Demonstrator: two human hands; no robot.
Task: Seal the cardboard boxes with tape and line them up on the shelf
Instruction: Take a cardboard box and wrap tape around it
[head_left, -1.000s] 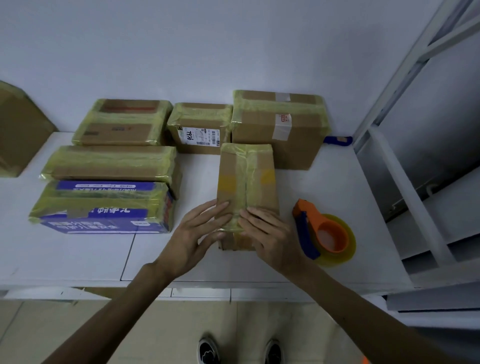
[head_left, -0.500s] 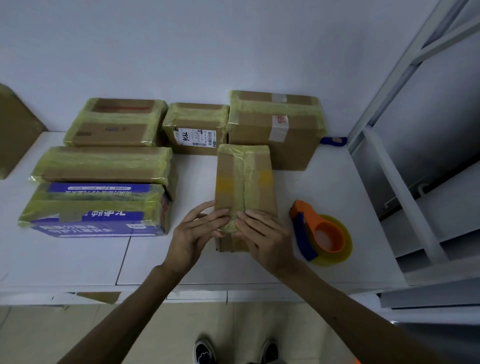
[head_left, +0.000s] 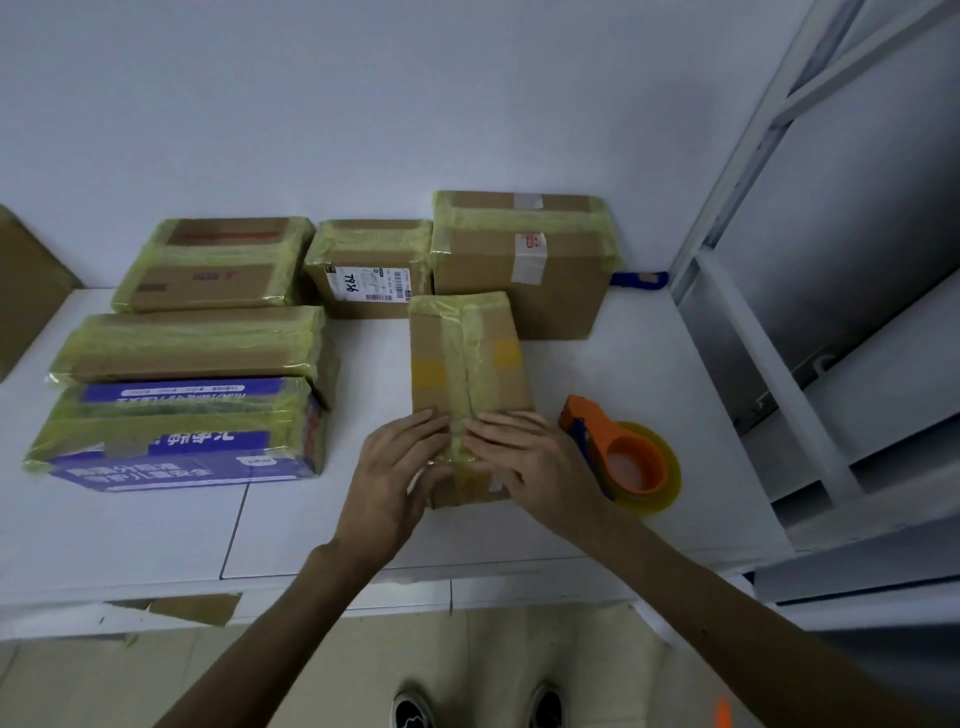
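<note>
A narrow cardboard box (head_left: 467, 358) lies lengthwise in the middle of the white shelf (head_left: 130, 530), with yellowish tape running down its top seam. My left hand (head_left: 395, 467) and my right hand (head_left: 524, 462) rest flat on its near end, fingers straight, pressing the tape on either side of the seam. An orange tape dispenser (head_left: 623, 454) with a roll of clear yellow tape lies just right of the box, beside my right hand.
Several taped boxes stand behind and to the left: a blue printed one (head_left: 176, 436), a long one (head_left: 192, 343), a flat one (head_left: 213, 265), a labelled one (head_left: 369, 270), a big one (head_left: 524, 260). A white metal frame (head_left: 769, 322) rises at the right.
Both hands have stayed on the near end of the box, shifting only slightly along the tape. The box and dispenser have not moved.
</note>
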